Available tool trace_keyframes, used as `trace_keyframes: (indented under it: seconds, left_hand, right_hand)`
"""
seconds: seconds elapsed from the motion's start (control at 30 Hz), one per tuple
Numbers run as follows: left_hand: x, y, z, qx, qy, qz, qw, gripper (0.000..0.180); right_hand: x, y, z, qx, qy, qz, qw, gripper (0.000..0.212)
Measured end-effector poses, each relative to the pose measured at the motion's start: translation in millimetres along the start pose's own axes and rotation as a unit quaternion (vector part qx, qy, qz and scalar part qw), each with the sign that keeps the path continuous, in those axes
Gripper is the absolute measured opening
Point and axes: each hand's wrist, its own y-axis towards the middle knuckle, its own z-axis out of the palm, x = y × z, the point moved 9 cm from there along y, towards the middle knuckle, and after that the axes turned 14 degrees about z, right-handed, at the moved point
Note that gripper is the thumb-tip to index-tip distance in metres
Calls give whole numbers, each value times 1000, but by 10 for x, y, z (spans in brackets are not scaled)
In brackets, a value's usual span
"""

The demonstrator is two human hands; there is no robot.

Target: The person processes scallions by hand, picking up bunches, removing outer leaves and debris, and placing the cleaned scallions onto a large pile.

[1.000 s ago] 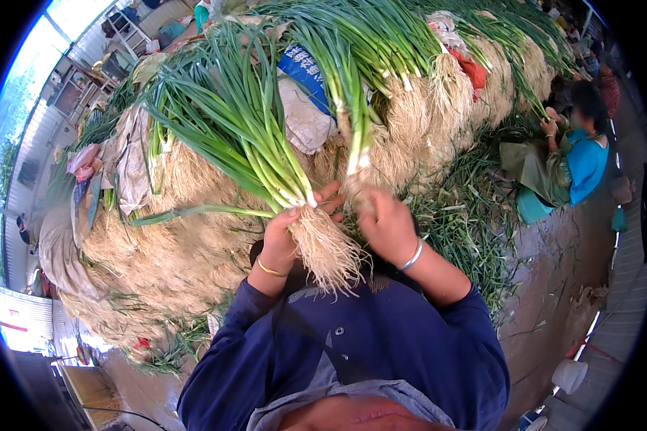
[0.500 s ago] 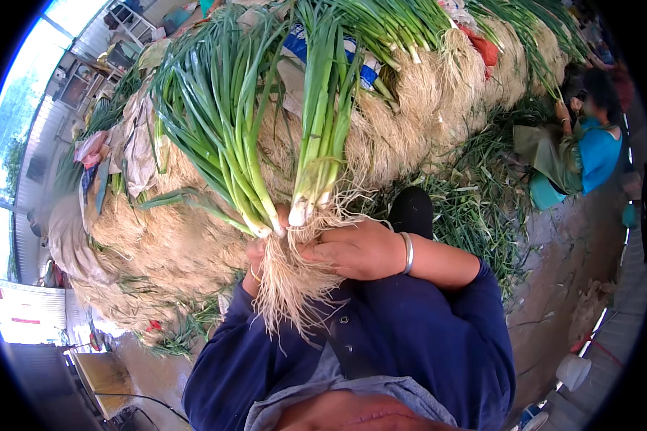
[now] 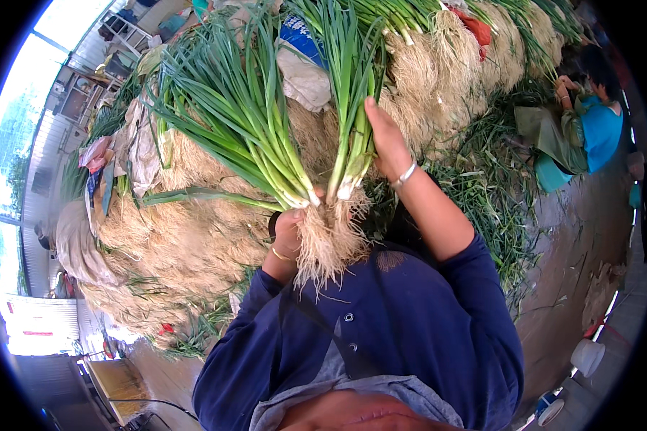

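Since the earlier frame, the right hand (image 3: pixel 387 140) has risen from the roots to wrap the green stalks of the smaller scallion bunch (image 3: pixel 349 136). Left hand (image 3: pixel 289 230) clamps shut on the larger scallion bunch (image 3: pixel 244 122) near its roots, before the scallion heap (image 3: pixel 187 237).

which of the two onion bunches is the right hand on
The narrower upright bunch: the right hand presses its leaves. The wider fanned bunch leans left, above the left hand.
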Motion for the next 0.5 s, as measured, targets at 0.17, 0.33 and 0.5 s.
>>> trace_keyframes:
  seconds: [0.17,0.33,0.5]
  left_hand:
    - [205,135,81,61,-36,-47,996,51]
    - [210,126,-5,21,-18,-7,1000,46]
    - [290,119,-113,-23,3,-9,1000,42]
  right_hand:
    - [7,259,-289,-59,-18,-105,993,33]
    - [-280,-243,-403,-36,-247,-105,963,23]
    - [-675,-1236,-471,145,-233,-19,962,23]
